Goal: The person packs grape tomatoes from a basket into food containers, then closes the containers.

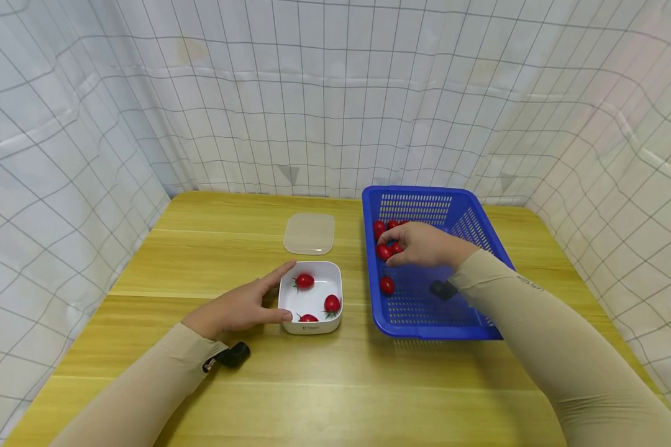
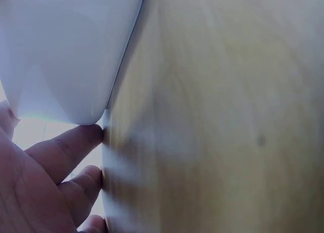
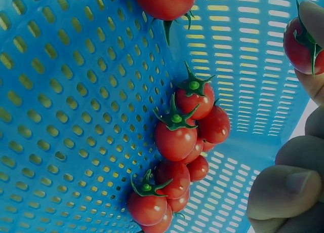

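Observation:
My right hand (image 1: pixel 422 243) is inside the blue basket (image 1: pixel 376 310). In the right wrist view its thumb and finger pinch a cherry tomato (image 3: pixel 297 53) with a green stem. Several more cherry tomatoes (image 3: pixel 174 142) lie clustered below on the basket's slotted plastic. A single tomato (image 1: pixel 387 285) sits apart, nearer the basket's front. My left hand (image 1: pixel 243 307) rests against the left side of a white square container (image 1: pixel 313 328), thumb at the near rim, index finger along the far corner. Three tomatoes (image 1: pixel 304 281) lie in that container, two with stems plainly showing.
A translucent square lid (image 1: pixel 309 233) lies flat behind the white container. The wooden table (image 1: pixel 335 391) extends between container and basket and toward me. White grid-patterned curtains (image 1: pixel 324 112) enclose the back and both sides.

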A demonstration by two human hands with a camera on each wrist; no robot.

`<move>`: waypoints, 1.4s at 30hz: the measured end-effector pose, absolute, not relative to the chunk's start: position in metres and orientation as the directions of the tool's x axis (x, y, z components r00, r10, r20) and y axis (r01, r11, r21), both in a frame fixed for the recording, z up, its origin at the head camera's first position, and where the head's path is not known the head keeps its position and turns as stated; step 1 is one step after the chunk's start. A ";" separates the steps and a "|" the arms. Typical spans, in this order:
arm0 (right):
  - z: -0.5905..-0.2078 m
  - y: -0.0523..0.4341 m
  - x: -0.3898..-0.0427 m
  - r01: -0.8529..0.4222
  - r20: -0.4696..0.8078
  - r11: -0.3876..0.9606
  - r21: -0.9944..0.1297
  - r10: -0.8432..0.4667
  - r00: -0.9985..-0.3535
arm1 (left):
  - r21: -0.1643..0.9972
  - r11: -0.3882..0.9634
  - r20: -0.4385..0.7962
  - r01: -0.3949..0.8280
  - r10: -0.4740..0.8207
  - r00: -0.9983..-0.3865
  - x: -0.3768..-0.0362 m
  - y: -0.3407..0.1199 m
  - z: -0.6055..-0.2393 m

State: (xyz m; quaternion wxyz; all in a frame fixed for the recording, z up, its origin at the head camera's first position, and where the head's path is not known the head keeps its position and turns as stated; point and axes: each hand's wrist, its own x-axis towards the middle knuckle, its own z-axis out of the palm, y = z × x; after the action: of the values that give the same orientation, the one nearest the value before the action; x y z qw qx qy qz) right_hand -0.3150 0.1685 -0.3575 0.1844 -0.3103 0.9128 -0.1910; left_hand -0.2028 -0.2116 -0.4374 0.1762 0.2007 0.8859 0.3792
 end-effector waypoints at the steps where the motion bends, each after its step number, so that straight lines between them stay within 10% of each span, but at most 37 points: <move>1: -0.358 0.169 -0.315 -0.497 -0.217 0.733 -0.465 -0.638 -0.739 | 0.742 0.633 -0.160 0.222 0.489 -0.857 -0.203 -0.211 -0.437; 42: -0.366 0.168 -0.315 -0.492 -0.234 0.754 -0.435 -0.623 -0.747 | 0.746 0.632 -0.161 0.210 0.476 -0.864 -0.204 -0.212 -0.441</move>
State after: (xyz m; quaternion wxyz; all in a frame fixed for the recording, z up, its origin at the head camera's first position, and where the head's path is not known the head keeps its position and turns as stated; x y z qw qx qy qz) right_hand -0.3154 0.1680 -0.3657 0.1856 -0.3036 0.9179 -0.1754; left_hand -0.2038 -0.2124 -0.4408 0.1743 0.1935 0.8864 0.3827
